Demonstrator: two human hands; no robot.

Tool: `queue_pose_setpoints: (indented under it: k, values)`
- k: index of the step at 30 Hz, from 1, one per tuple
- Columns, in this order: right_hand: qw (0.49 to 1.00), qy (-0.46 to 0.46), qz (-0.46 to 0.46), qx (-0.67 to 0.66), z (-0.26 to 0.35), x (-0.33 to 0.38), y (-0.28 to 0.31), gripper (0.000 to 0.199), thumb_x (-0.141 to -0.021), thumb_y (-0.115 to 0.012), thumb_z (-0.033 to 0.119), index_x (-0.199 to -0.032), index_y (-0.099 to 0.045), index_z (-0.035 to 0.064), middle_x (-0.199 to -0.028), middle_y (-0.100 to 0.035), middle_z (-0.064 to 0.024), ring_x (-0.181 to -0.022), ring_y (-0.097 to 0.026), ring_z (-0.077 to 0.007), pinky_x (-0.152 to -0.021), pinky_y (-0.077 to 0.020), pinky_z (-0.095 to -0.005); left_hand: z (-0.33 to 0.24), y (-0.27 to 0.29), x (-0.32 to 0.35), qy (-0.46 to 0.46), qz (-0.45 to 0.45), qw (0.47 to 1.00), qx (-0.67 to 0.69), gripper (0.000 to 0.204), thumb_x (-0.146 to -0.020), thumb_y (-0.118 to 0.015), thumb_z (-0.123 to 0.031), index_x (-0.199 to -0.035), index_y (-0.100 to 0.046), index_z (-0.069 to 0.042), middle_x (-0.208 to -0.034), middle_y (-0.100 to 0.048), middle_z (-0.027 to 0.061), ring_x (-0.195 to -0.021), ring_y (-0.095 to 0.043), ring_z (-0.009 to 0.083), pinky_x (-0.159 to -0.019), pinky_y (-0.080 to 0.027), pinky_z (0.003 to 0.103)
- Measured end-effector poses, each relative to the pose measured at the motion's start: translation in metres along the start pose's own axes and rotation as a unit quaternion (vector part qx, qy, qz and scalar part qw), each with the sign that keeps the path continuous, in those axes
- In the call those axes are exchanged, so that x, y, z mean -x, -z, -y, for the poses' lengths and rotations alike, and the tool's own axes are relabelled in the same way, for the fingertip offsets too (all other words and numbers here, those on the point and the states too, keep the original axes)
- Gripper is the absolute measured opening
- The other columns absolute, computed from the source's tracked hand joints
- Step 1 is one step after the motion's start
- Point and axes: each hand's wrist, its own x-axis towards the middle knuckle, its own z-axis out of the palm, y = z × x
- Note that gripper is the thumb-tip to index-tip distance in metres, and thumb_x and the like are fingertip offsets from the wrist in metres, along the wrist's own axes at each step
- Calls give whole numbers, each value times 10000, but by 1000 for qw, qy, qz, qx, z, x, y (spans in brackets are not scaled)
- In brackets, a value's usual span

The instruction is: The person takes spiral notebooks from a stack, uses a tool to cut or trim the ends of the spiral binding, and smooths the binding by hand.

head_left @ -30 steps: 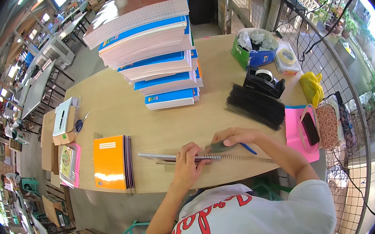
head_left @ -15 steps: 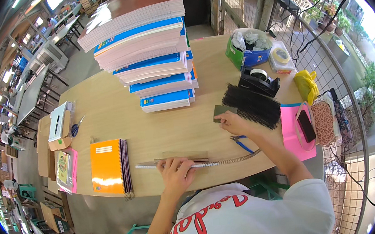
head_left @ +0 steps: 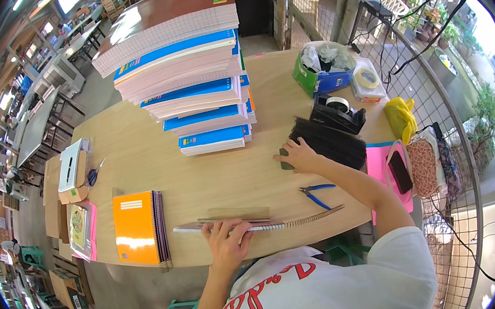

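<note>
Near the table's front edge, my left hand (head_left: 227, 239) is closed on a thin notebook (head_left: 190, 227) seen edge-on, with a pale binding edge toward me. A spiral binding coil (head_left: 315, 215) runs along that edge, and its loose tail curves off to the right. My right hand (head_left: 301, 157) reaches forward with fingers spread over a small dark green piece (head_left: 286, 165), partly hidden beneath them. Beside those fingers lies a bundle of black spiral coils (head_left: 329, 143). Blue-handled pliers (head_left: 318, 194) rest between my right forearm and the coil tail.
Tall stacks of blue-covered notebooks (head_left: 213, 139) rise at the back. Orange spiral notebooks (head_left: 136, 228) lie at left, scissors (head_left: 94, 175) behind them. At right are a tape dispenser (head_left: 340, 114), a green-blue box (head_left: 324, 77), a yellow bag (head_left: 400, 119) and a phone (head_left: 401, 171).
My right hand has moved slightly and spread over the dark green piece, covering more of it. My left hand keeps its hold on the notebook. The whole view has shifted a little.
</note>
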Motion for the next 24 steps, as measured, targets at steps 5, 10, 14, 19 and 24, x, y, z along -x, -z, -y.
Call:
queue_pose_setpoints:
  k: [5,10,14,19,24]
  values:
    - [722,-70,-70,-685,-3,-27,-51,735,-750,-802,205,-1418,-498,162,-1422,-416,-207,-1216,-476,-358,-986,-460,-460,1,-1,-2,4,18,1000,12,263,-651,-833,-168,-863,-689,-229,-926,-638,-67,-867,-583,165,-881,-334,419]
    - [876,-166,-75,-446,-5,-21,-90,679,-766,-793,260,-1381,-540,123,-1432,-416,-246,-1279,-461,-402,-982,-472,-437,2,-2,-8,-9,5,1000,11,250,-663,-831,-178,-863,-688,-224,-925,-638,-63,-849,-578,164,-874,-335,415]
    - [989,-3,-82,-120,30,-5,-28,640,-821,-759,337,-1382,-545,116,-1415,-410,-247,-1164,-529,-380,-1003,-472,-443,0,-2,-2,23,3,1000,2,246,-666,-833,-187,-861,-687,-217,-919,-635,-61,-848,-578,164,-874,-336,411]
    - [943,10,22,-331,26,-6,-8,597,-851,-719,404,-1399,-549,239,-1421,-404,-249,-1230,-479,-408,-1059,-413,-454,-1,-4,-11,18,-4,1000,15,272,-669,-846,-175,-870,-662,-183,-903,-626,-36,-860,-579,185,-872,-333,402]
    - [522,212,200,-801,64,33,81,483,-864,-704,356,-1323,-638,222,-1413,-419,-226,-1250,-480,-381,-1094,-363,-448,7,-9,-7,15,-3,1000,12,268,-690,-842,-197,-873,-647,-182,-904,-631,-36,-851,-578,189,-849,-337,410]
